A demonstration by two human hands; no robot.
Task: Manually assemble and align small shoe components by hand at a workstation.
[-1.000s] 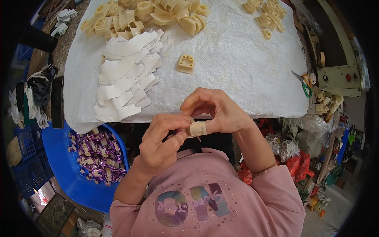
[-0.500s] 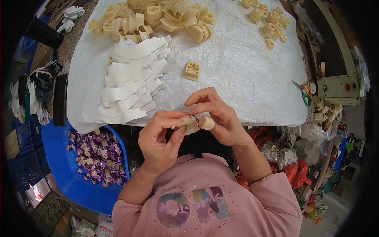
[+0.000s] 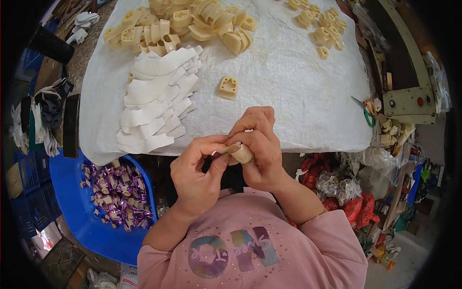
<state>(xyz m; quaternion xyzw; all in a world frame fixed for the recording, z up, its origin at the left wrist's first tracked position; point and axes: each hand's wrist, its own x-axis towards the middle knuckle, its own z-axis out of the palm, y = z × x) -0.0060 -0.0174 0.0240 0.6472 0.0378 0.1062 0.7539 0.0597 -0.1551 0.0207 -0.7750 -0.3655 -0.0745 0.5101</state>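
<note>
Over the near edge of the table, my two hands meet on a small pale piece with a purple edge (image 3: 224, 150), mostly hidden by fingers. My left hand (image 3: 198, 169) pinches one end between thumb and fingertips. Curled over its other side is my right hand (image 3: 262, 156), fingers bent and the thumb wrapped in beige tape. Just beyond my hands, a single beige plastic block (image 3: 227, 88), shaped like a shoe heel with holes in its top, stands on the white woven sheet (image 3: 288, 111). White curved strips (image 3: 153, 113) lie overlapped in a stack to the left.
Many beige blocks (image 3: 183, 21) are heaped at the back, with smaller ones (image 3: 327, 36) at far right. A blue tub (image 3: 72, 212) at lower left holds shiny purple-and-beige pieces (image 3: 118, 195). Green-handled scissors (image 3: 369, 118) lie at the right edge; red bags (image 3: 363, 209) are below.
My right hand has closed in toward the left, its raised fingers now curled over the small piece. The taped thumb has turned against it. The view has shifted slightly.
</note>
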